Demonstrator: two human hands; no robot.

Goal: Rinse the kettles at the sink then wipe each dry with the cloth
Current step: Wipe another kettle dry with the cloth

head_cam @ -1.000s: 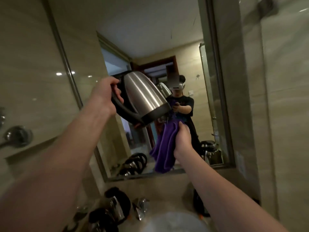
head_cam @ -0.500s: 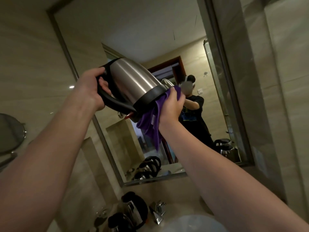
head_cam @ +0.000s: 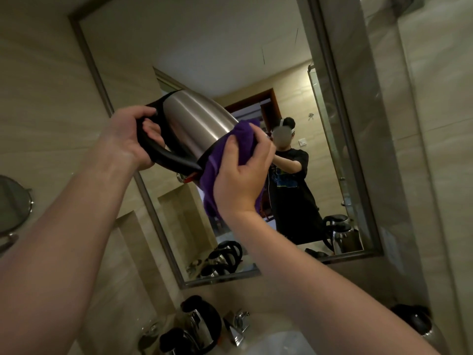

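The steel kettle [head_cam: 197,126] was held tilted in the air before the mirror [head_cam: 340,139]. The left hand [head_cam: 130,139] gripped its black handle; the right hand [head_cam: 240,180] clutched the purple cloth [head_cam: 243,142] against its base. More kettles [head_cam: 202,324] stood beside the sink [head_cam: 281,344].

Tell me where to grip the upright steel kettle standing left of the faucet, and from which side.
Take the upright kettle by its black loop handle, which arches over the top and down one side. Come from above, probably the left hand once free: the faucet crowds its right and another kettle sits in front.
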